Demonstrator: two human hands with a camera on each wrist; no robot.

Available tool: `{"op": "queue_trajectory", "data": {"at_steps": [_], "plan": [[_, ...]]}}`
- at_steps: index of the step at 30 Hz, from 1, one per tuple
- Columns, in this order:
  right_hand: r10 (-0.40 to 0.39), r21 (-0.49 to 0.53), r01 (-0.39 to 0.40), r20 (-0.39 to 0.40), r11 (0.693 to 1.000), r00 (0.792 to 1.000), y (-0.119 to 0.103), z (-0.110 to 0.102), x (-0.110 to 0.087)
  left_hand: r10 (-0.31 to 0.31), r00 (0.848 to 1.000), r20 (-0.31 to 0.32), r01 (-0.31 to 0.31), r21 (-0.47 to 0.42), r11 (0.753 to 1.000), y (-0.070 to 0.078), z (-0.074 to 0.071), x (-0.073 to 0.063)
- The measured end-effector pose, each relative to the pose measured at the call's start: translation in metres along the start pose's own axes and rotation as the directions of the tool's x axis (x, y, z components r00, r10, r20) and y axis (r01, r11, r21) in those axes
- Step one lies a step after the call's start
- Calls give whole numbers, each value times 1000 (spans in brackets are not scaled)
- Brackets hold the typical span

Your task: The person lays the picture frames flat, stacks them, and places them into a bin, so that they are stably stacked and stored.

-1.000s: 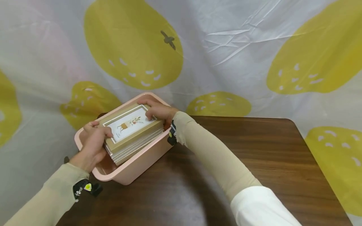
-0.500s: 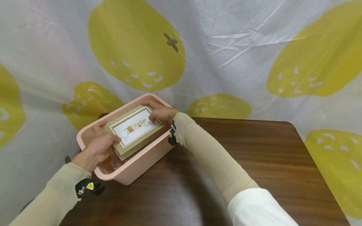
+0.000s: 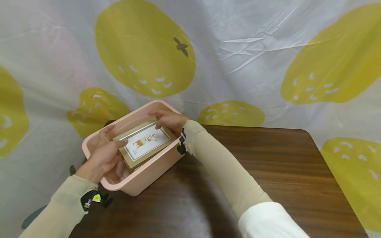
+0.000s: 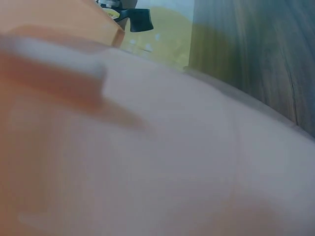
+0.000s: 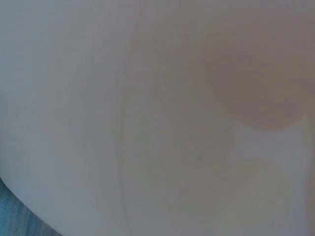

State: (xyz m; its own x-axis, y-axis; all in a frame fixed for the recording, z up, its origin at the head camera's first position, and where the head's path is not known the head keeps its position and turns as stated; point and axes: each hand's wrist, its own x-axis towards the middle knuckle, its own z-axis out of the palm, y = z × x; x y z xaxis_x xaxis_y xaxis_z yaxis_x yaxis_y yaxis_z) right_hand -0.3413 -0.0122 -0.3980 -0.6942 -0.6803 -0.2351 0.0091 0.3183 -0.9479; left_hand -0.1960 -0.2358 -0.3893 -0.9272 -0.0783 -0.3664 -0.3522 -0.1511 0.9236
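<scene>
A picture frame (image 3: 146,142) with a beige border, a white mat and a deer-and-flower print lies face up inside a pink plastic tub (image 3: 151,173). Frame edges beneath it are mostly hidden by the tub's front wall. At the near left corner is my left hand (image 3: 102,155), fingers spread and thumb over the frame's edge. My right hand (image 3: 170,119) hovers at the far right end, its index finger extended and its thumb tip over the picture. Both hands look loose around the frame. In the wrist views the tub wall (image 4: 197,147) fills most of the picture, blurred.
The tub stands at the left of a dark wooden table (image 3: 253,172) with a rounded far corner. A white curtain (image 3: 238,76) with yellow fruit prints hangs directly behind. A dark object (image 3: 108,123) shows partly behind the tub.
The stack of picture frames has gone down into the tub, with its side edges now mostly hidden. Both hands have gone from gripping its ends to loosened fingers.
</scene>
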Motion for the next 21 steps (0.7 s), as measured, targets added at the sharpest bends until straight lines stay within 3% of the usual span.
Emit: {"op": "queue_trajectory", "data": {"at_steps": [8,13,17,21], "plan": [[-79,-85,71,-105,994,991,-1,-9,-6,3,1000,-9,-2,48,999,4,10,5],[-150,-130,128,-170,983,974,-7,-12,-12,8,996,-90,3,125,992,8,10,5],[-211,-90,198,-172,976,962,-16,-10,-24,40,985,-170,-10,170,985,13,6,-5],[-281,-37,280,-192,959,940,-21,-10,-46,91,985,-146,-62,193,979,19,5,-21]]}}
